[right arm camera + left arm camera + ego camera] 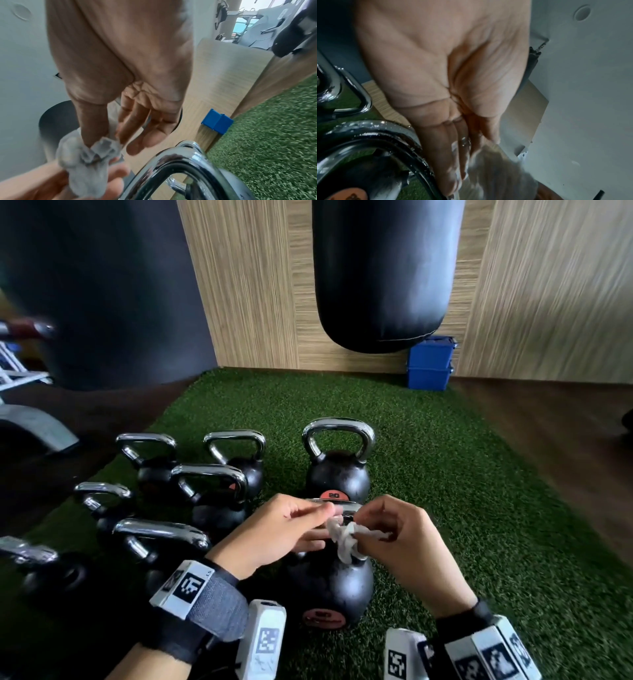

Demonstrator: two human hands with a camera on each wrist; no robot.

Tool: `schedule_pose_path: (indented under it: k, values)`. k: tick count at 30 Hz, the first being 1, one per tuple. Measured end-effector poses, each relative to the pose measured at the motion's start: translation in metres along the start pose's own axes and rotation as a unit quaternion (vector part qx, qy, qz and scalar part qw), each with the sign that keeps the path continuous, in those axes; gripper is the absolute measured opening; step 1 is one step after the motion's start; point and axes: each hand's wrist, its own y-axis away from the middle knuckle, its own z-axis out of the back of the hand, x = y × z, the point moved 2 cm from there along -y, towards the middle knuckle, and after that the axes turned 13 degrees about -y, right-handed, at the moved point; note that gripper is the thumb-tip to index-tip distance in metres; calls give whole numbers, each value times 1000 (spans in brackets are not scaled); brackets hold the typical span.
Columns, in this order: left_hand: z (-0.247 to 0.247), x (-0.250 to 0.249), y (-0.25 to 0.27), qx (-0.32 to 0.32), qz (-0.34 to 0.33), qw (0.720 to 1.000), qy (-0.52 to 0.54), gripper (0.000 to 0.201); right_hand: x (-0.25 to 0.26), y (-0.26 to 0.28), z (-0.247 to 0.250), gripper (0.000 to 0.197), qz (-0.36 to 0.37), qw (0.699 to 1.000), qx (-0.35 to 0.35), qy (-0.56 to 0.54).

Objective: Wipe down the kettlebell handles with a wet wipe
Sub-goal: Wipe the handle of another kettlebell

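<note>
I see right hand [404,546] pinching crumpled wet wipe [344,539]. Left hand [274,535] fingers touch wipe, grip unclear to me. Near kettlebell handle [347,510] just beneath wipe, bar running left-right. Right hand better placed, I judge.

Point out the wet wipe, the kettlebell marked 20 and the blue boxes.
wet wipe [345,542]: head view, crumpled white middle.
kettlebell marked 20 [337,474]: head view, black body.
blue boxes [429,357]: head view, upper box's front.
</note>
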Motion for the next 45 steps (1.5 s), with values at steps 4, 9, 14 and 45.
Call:
schedule_pose_path:
  k: [4, 9, 14, 45]
  values:
    - [-2, -1, 2, 10, -53, 998, 15, 31, 10, 1, -16, 27, 89, 986, -106, 93]
    - [11, 1, -2, -19, -89, 995, 45, 30, 12, -6, -11, 38, 85, 989, -74, 100]
    - [40, 0, -10, -238, -164, 945, -151, 22, -30, -15, 24, 36, -45, 984, -159, 66]
    - [44, 122, -5, -337, -34, 935, -109, 21, -134, -25, -1, 37, -180, 969, -109, 129]
